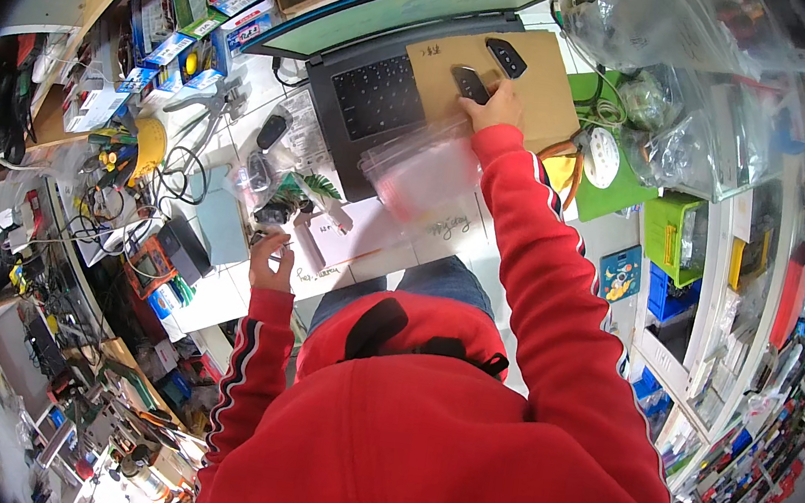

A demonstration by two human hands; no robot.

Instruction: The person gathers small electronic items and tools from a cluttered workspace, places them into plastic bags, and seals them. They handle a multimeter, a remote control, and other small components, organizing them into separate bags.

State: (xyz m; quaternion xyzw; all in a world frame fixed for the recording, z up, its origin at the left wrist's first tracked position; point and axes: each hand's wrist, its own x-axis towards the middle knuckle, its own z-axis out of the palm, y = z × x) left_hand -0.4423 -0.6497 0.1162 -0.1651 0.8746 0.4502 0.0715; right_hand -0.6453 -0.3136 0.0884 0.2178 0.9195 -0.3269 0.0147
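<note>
Keys sit by the right hand [492, 110], and its grip is narrow, with the thumb and a finger on a small dark key fob [470, 84]. That fob is over a flat brown card [555, 89]. I cannot tell if it is lifted up or just touching the card. A black key fob [506, 58] lies near it, close to the far edge of the same card. The card lies on top of an open gray laptop [378, 98] and hides some of its keys.

The left hand [271, 261] is low down by the near edge of the white desk [224, 295]. Its fingers are bent, and I cannot tell if its grip has anything in it. Just beside it is a long pale thing [310, 247], and a white paper [364, 234] with writing is next to that.

A see-through plastic pack [418, 168] lies in front of the laptop, near the right arm. On the left of the laptop there is a dark oval thing [271, 132] and some gray pliers [207, 105]. On the right there is a bright green mat [620, 196] with a white oval thing [602, 157] on it. Both arms have red sleeves [537, 218].
</note>
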